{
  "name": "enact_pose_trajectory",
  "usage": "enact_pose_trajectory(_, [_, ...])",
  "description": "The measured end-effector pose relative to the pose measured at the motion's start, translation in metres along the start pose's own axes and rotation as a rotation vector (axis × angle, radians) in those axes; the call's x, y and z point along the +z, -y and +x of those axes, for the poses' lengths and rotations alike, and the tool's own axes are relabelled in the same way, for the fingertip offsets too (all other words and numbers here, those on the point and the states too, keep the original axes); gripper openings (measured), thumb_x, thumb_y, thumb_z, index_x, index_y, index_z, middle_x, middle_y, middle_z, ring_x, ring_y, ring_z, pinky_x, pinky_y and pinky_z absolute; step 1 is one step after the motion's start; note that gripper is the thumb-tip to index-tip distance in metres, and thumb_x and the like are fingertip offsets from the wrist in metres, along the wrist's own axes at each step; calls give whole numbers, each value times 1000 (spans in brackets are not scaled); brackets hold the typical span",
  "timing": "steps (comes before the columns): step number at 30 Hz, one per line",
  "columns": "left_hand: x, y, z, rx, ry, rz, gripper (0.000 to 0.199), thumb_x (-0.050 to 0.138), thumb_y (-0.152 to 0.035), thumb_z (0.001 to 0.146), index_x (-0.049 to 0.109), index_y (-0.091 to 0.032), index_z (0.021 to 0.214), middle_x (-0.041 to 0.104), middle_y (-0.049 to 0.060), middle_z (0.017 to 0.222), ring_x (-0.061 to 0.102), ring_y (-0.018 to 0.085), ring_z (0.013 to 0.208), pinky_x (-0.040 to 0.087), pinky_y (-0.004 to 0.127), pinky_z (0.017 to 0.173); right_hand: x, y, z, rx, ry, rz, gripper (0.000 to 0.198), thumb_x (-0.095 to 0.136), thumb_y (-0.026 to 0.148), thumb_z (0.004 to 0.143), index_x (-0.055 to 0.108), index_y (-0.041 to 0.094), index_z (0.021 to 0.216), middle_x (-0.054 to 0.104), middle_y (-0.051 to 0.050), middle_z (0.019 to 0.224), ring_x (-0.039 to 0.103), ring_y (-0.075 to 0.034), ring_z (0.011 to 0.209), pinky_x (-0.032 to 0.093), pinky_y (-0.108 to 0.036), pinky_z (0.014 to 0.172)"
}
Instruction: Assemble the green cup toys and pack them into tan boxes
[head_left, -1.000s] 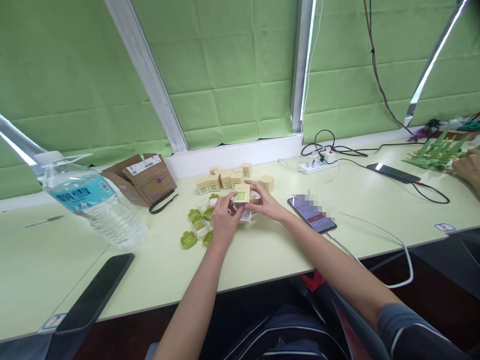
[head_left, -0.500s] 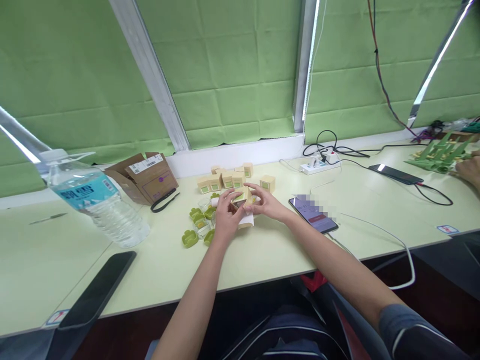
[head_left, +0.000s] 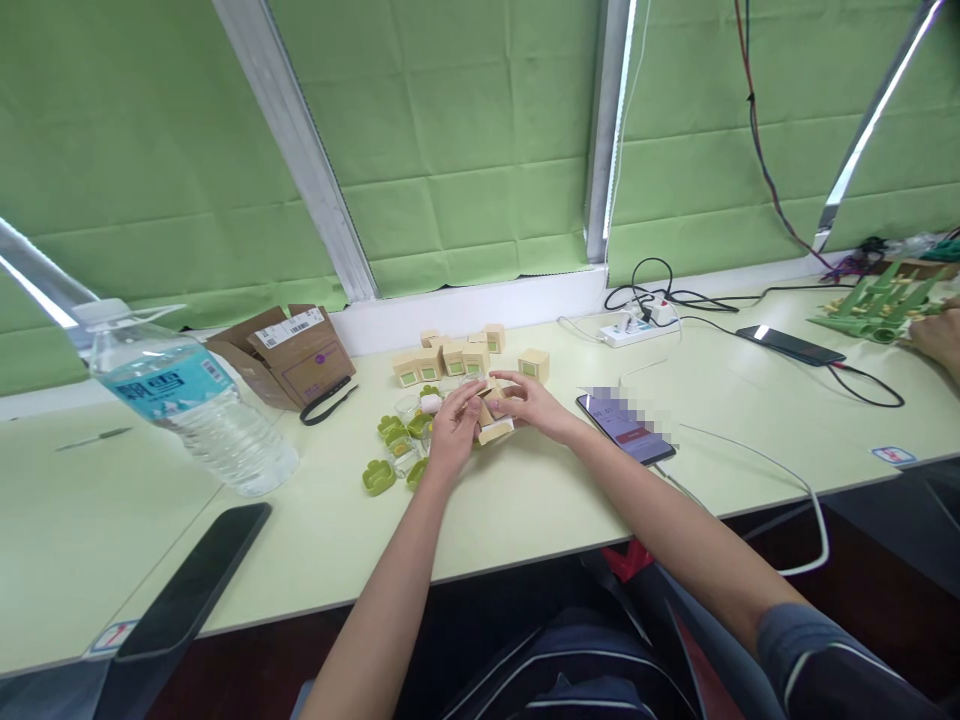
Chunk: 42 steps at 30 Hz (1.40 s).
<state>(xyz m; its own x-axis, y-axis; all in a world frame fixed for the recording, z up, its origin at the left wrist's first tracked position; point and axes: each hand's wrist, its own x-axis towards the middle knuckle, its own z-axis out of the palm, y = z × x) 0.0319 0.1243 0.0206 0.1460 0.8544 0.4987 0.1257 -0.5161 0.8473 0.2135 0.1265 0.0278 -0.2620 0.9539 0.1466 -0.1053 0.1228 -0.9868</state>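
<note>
Between my two hands is a small beige cardboard box (head_left: 495, 431) with its flaps up, above the table. My left hand (head_left: 454, 428) grips its left side, fingers curled round it. On its right side my right hand (head_left: 534, 404) holds it, thumb and fingers at the flaps. What lies inside the box is hidden. Just left of my left hand are several green flower-shaped pieces (head_left: 379, 477) and clear cups (head_left: 405, 457), with a white piece (head_left: 430, 403) beside them. Behind my hands stand several closed beige boxes (head_left: 454, 358), and one more box (head_left: 534, 366) stands apart to the right.
A large water bottle (head_left: 195, 400) and an open brown carton (head_left: 289, 355) stand on the left. A dark phone (head_left: 199, 575) lies at the front left edge. Right of my hands are a lit phone (head_left: 622, 425), a cable and a power strip (head_left: 637, 331). Another person's hand (head_left: 937, 335) is far right.
The box in my hands has been turned and tilted, and its white flap at the front has been brought up. My fingers have shifted on it. The things on the table have stayed put.
</note>
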Motion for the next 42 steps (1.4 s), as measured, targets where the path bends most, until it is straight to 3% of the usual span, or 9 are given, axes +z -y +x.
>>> enact_pose_trajectory(4, [1,-1,0,-1,-2,45,46,67,-55,88,72,-22,120,66,12,129,67,21,94,57,34,79,0,4,-3,-6,6,5,64,82,46,78,58,26,133,65,0,86,63,-14,75,59,-26,61])
enact_pose_trajectory(7, [-1,-2,-1,75,-80,166,39,64,-53,90,73,-24,114,63,12,128,62,25,112,55,35,85,2,8,-5,-25,44,6,63,80,46,78,58,27,133,64,-1,87,64,-18,85,61,-27,62])
enact_pose_trajectory(11, [-2,-6,-3,87,-74,175,40,61,-53,92,70,-28,122,54,10,143,49,29,136,51,39,97,0,8,-4,-104,67,-52,70,80,42,77,52,30,140,59,1,90,62,-13,77,54,-20,54])
enact_pose_trajectory(17, [1,-5,-3,-36,80,-65,52,66,-59,87,64,-24,126,65,10,132,67,25,104,54,36,86,-3,0,1,-91,102,-105,74,86,41,69,54,27,133,60,-4,108,61,-14,79,52,-21,53])
enact_pose_trajectory(23, [3,-9,-1,-106,13,-131,51,74,-57,80,68,-21,116,70,10,120,68,23,96,55,33,81,-5,-2,2,-159,80,-188,64,77,51,78,56,27,133,56,-9,129,56,-10,72,47,-19,49])
enact_pose_trajectory(27, [3,-13,-2,-168,-53,-154,50,74,-56,80,68,-22,117,71,8,111,67,19,86,55,31,75,-9,2,-3,-217,95,-128,60,59,61,90,50,30,141,54,-10,133,63,-17,94,58,-32,74])
enact_pose_trajectory(31, [2,-11,-1,-167,-107,-148,49,73,-54,81,68,-21,117,71,8,112,66,20,86,55,31,74,-8,5,-6,-441,74,-181,70,81,63,71,58,30,129,50,-9,144,50,-27,135,39,-47,115])
enact_pose_trajectory(35, [0,-9,-1,-148,-134,-117,52,69,-54,85,65,-25,128,67,8,126,66,22,98,55,32,80,0,8,-9,-588,61,-321,69,94,55,55,65,27,111,48,-10,149,42,-32,143,33,-49,119])
enact_pose_trajectory(42, [3,-2,0,-187,-17,-203,48,73,-47,83,69,-27,126,65,9,137,64,26,117,56,36,89,8,8,-9,-661,-41,-286,29,73,46,88,68,26,108,63,-10,133,55,-25,132,38,-45,116])
